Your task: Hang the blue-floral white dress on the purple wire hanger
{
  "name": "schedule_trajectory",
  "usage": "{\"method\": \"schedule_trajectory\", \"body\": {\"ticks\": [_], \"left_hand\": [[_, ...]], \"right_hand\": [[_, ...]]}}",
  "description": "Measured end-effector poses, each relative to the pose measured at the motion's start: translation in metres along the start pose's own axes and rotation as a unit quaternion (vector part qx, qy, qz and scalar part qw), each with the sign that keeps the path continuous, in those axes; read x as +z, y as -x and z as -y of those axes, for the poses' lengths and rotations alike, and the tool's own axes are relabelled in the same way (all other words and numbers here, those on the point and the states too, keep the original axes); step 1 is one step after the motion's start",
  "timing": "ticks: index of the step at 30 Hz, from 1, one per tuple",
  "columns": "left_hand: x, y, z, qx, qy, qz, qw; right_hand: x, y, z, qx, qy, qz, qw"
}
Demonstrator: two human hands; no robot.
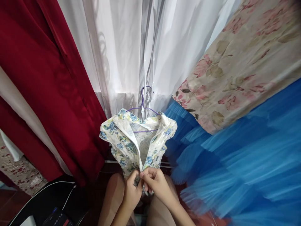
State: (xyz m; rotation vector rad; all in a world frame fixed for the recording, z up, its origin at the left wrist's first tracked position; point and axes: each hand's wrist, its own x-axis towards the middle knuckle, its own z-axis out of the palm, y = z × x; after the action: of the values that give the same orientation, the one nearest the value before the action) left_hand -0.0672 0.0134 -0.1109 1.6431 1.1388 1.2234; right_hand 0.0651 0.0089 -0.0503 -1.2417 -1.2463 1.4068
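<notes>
I'm watching the left hand [131,189] and the right hand [155,182] working side by side at six o'clock, neither lying nearer the floral garment [128,144]. Both are pinching its front edges, thumbs and fingertips nearly closed, where the neckline's V is coming to its point. Most of the garment is lying toward twelve, its long axis running straight out from the hands. Farther along, the purple hanger [142,98] is spanning its shoulders; white curtains [123,59] are hanging beyond.
</notes>
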Motion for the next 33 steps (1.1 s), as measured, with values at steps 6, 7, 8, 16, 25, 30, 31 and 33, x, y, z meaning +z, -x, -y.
{"method": "schedule_trajectory", "body": {"ticks": [6, 7, 8, 16, 25, 30, 31, 33], "left_hand": [[-0.007, -0.002, -0.004, 0.023, -0.063, 0.007, 0.998], [-0.008, -0.004, -0.003, 0.027, -0.067, 0.014, 0.997], [-0.008, -0.006, -0.001, 0.031, -0.072, 0.021, 0.997], [-0.005, -0.04, -0.008, 0.048, -0.044, 0.08, 0.995], [-0.059, -0.167, -0.151, 0.289, -0.099, -0.023, 0.952], [-0.062, -0.18, -0.167, 0.333, -0.141, -0.088, 0.928], [-0.068, -0.181, -0.165, 0.328, -0.128, -0.126, 0.927], [-0.089, -0.187, -0.154, 0.3, -0.093, -0.221, 0.923]], "right_hand": [[-0.029, -0.06, 0.089, -0.114, -0.049, -0.086, 0.989], [-0.031, -0.071, 0.108, -0.141, -0.058, -0.095, 0.984], [-0.032, -0.08, 0.126, -0.163, -0.06, -0.099, 0.98], [-0.017, -0.088, 0.159, -0.24, -0.065, -0.155, 0.956], [-0.018, -0.07, 0.151, -0.265, 0.015, -0.093, 0.96], [-0.025, -0.086, 0.13, -0.285, 0.141, -0.161, 0.934], [-0.027, -0.088, 0.121, -0.28, 0.164, -0.167, 0.931], [-0.029, -0.087, 0.104, -0.261, 0.183, -0.154, 0.935]]}}
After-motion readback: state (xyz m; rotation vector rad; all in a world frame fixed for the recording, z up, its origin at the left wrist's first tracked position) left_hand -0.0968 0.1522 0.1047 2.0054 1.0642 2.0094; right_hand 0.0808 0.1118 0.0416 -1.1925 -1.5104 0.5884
